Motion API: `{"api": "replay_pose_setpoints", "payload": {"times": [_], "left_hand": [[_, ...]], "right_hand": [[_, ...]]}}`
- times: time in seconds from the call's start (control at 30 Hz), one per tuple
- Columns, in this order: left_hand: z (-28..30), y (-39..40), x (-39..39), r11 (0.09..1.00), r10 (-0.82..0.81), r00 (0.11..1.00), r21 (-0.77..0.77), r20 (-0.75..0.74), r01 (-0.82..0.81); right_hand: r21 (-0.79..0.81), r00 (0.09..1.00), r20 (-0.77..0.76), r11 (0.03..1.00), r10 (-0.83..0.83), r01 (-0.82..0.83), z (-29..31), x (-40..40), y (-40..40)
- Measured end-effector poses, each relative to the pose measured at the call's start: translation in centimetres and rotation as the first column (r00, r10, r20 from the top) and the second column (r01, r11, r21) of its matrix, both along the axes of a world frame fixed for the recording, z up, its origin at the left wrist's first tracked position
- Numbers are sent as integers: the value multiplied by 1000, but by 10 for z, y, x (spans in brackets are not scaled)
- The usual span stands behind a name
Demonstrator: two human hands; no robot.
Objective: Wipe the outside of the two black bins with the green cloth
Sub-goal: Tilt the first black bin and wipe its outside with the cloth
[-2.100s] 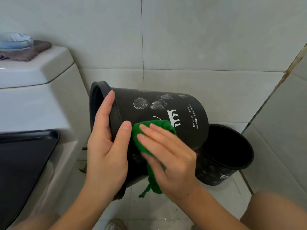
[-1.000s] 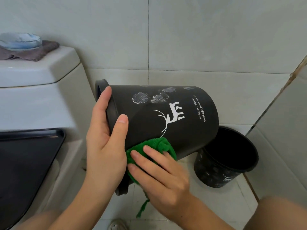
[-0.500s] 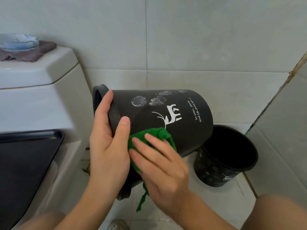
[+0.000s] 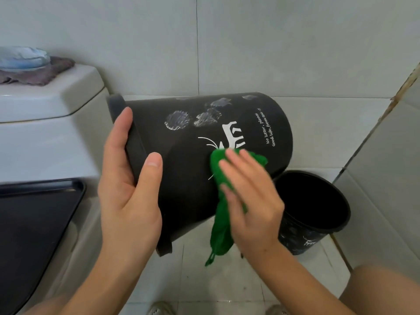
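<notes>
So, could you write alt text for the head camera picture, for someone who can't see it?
A left hand grips the rim of a tipped black bin while the right hand presses a green cloth against its side. A second bin stands on the floor beside a toilet.

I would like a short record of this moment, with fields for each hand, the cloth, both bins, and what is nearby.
left hand: grips the rim of the held bin, thumb on its outer wall
right hand: presses the green cloth against the held bin's side
green cloth: bunched under the right hand, one end hanging down
held bin: black, tipped on its side in the air, opening to the left, white deer print facing the camera
second bin: black, upright on the floor by the corner, untouched
nearby: toilet tank at left
</notes>
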State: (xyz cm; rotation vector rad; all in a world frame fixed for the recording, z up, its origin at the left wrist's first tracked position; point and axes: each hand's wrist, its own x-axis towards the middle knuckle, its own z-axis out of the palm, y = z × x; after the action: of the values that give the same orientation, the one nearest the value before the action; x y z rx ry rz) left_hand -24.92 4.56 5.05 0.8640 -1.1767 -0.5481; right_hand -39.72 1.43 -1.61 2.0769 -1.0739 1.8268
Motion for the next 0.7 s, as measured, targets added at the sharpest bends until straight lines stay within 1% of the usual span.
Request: {"api": "replay_pose_setpoints", "payload": {"times": [0.07, 0.13, 0.2, 0.27, 0.37, 0.47, 0.57, 0.63, 0.7], "left_hand": [[1, 2, 0, 1000, 11, 1000, 3, 13, -11], [-1, 4, 0, 1000, 12, 1000, 17, 20, -12], [-3, 6, 0, 999, 18, 999, 44, 40, -20], [-5, 8, 0, 998, 17, 998, 56, 62, -20], [-6, 11, -2, 999, 8, 995, 50, 104, -14], [-5, 13, -1, 1000, -14, 988, 25, 155, 10], [-5, 15, 2, 999, -53, 978, 1, 202, 54], [-7, 17, 3, 996, -84, 971, 0, 224, 86], [-10, 17, 3, 996, -91, 965, 5, 244, 93]], "right_hand": [[173, 983, 167, 984, -73, 44, 7, -14, -14], [335, 942, 308, 942, -132, 22, 9, -27, -26], [442, 910, 382, 897, -164, -23, 9, -36, -34], [509, 881, 439, 857, -177, -82, 11, -42, -38], [546, 857, 477, 830, -196, -114, 16, -48, -42], [549, 858, 469, 830, -211, -95, 23, -60, -46], [540, 814, 532, 833, -231, -117, 31, -80, -53], [558, 775, 586, 811, -237, -174, 35, -95, -55], [596, 736, 635, 755, -235, -273, 37, -103, -54]]}}
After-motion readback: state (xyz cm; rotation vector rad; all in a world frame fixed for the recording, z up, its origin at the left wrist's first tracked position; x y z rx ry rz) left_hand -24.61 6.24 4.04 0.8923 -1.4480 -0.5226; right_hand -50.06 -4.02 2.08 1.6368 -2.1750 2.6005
